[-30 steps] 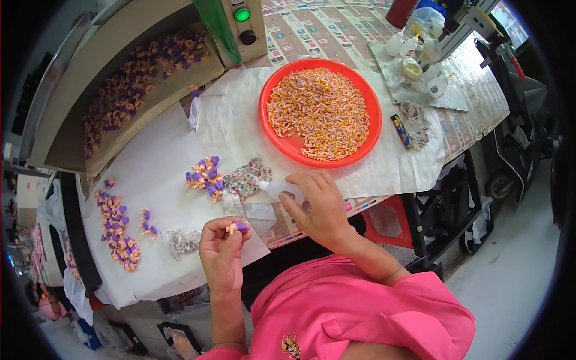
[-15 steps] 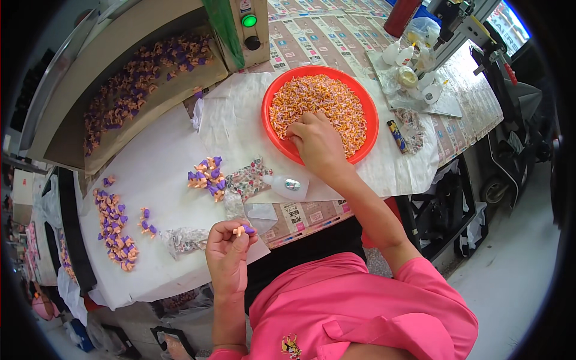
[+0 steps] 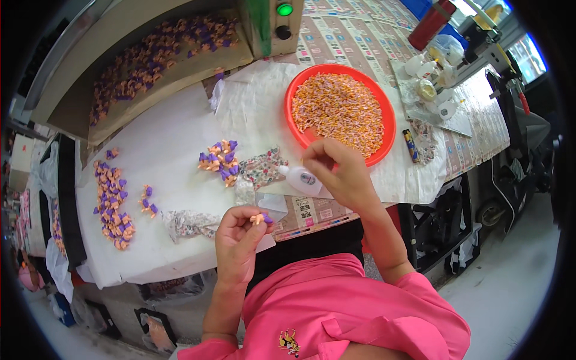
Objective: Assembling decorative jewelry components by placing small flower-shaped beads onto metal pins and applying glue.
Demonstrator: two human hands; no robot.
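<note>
The left hand [image 3: 238, 238] is held up close to the person, just over the near edge of the tabletop [image 3: 168, 144]. Its fingers are curled in, and the thumb and fingertips pinch a tiny orange and purple piece [image 3: 260, 219]. The right hand [image 3: 337, 174] is raised over the near rim of the red tray [image 3: 389, 129]. Its fingers are bunched together as if pinching something very small, but I cannot tell what, if anything, is between them.

The red tray is round and full of little orange and white bits. A small white glue bottle [image 3: 302, 179] lies on its side on the tabletop, just under the right hand. Left of the bottle is a crumpled flowery wrapper [image 3: 261, 168], and next to that a small pile of orange and purple pieces [image 3: 219, 159]. A longer row of the same pieces [image 3: 111, 201] lies far to the left. At the back, a long trough [image 3: 157, 57] holds many more. The person wears a pink shirt [image 3: 336, 312].
</note>
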